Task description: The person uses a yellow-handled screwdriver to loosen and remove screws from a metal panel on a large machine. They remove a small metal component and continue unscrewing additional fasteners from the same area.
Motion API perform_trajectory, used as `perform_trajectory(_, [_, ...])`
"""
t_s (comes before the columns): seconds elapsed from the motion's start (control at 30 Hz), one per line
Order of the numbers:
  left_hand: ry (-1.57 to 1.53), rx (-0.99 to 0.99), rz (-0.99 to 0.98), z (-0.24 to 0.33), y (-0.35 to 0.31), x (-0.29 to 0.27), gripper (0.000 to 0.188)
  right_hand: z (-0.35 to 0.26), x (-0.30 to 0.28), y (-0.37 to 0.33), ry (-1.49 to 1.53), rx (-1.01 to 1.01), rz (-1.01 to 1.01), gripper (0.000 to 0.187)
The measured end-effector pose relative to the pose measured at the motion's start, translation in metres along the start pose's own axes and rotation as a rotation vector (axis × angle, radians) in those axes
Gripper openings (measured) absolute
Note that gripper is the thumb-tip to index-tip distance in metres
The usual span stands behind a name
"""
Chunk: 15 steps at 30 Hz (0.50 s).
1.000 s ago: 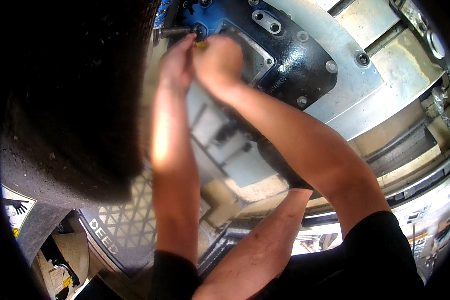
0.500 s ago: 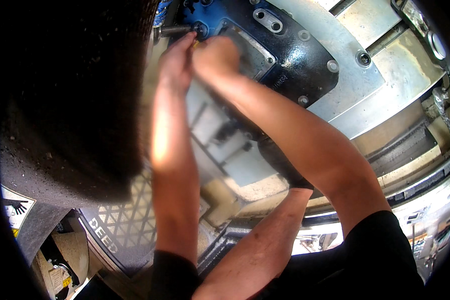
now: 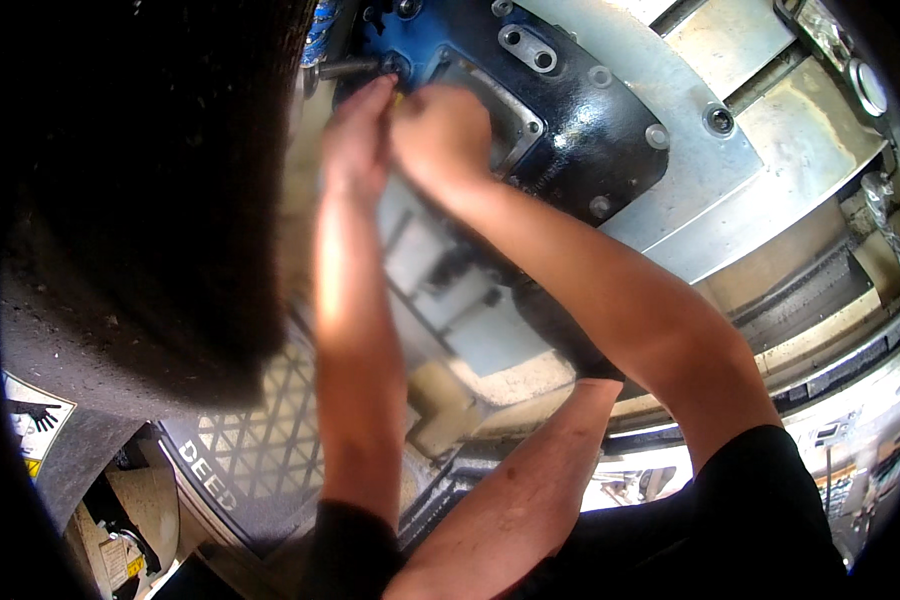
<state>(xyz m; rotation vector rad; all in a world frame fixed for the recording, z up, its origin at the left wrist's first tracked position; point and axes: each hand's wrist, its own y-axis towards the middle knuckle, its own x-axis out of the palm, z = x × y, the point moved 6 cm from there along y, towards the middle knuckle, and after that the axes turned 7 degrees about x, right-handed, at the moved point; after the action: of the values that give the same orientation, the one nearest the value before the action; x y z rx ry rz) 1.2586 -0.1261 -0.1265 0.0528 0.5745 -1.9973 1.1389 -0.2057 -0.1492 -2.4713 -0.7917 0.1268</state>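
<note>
My left hand (image 3: pixel 360 140) reaches up to the lower left edge of a glossy black metal housing (image 3: pixel 610 120). Its fingers are pressed together, with their tips close to a round bolt hole (image 3: pixel 395 65). Right beside it, my right hand (image 3: pixel 438 135) is curled into a fist over the housing's edge, below a rectangular opening (image 3: pixel 515 110). A small yellow bit (image 3: pixel 399 99) shows between the two hands. Motion blur and the fingers themselves hide what either hand grips.
A large dark rounded mass (image 3: pixel 160 200) fills the left side. Pale metal plates (image 3: pixel 710 190) lie under and right of the housing. A grey rod (image 3: pixel 348 69) points at its left edge. Below are a patterned mat (image 3: pixel 260 450) and my bare leg (image 3: pixel 530 470) in a dark shoe.
Both hands have shifted slightly downward relative to the housing, still side by side. The whole view has moved a little. Their closed shape looks the same.
</note>
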Motion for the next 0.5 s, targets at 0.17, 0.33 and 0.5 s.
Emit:
perform_trajectory(0.17, [-0.03, 0.071, 0.055, 0.007, -0.003, 0.003, 0.029, -0.007, -0.009, 0.006, 0.012, -0.064, 0.058, 0.023])
perform_trajectory(0.33, [0.025, 0.261, 0.313, 0.032, -0.025, 0.008, 0.036, -0.027, -0.026, 0.015, -0.19, -0.28, 0.089, 0.019])
perform_trajectory(0.5, [-0.08, 0.331, 0.348, 0.05, -0.019, 0.009, 0.038, -0.061, -0.023, 0.034, -0.426, -0.467, 0.023, 0.013])
